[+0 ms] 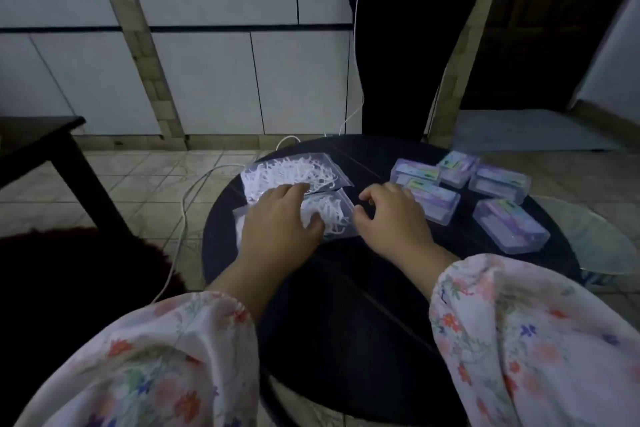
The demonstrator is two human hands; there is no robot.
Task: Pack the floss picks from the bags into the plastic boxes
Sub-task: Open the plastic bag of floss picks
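I see a round dark tabletop (346, 288) carrying two clear bags and five plastic boxes. The near bag (332, 215) of white floss picks lies at the tabletop's centre; the far bag (294, 172), also full of picks, lies at its 12 o'clock, the two touching or overlapping along one edge. My left hand (280, 218) rests on the near bag, fingers extended over its left half and thumb pressed into the plastic at its lower edge. My right hand (391, 218) sits at the near bag's 3 o'clock, fingers curled, fingertips at the bag's right edge; I cannot tell whether they pinch the plastic. The plastic boxes (460, 191) are grouped at 2 o'clock from the near bag, lids closed, several touching one another. A white cable (183, 204) runs over the tiled floor at 9 o'clock from the tabletop. Both forearms wear floral sleeves (519, 340).
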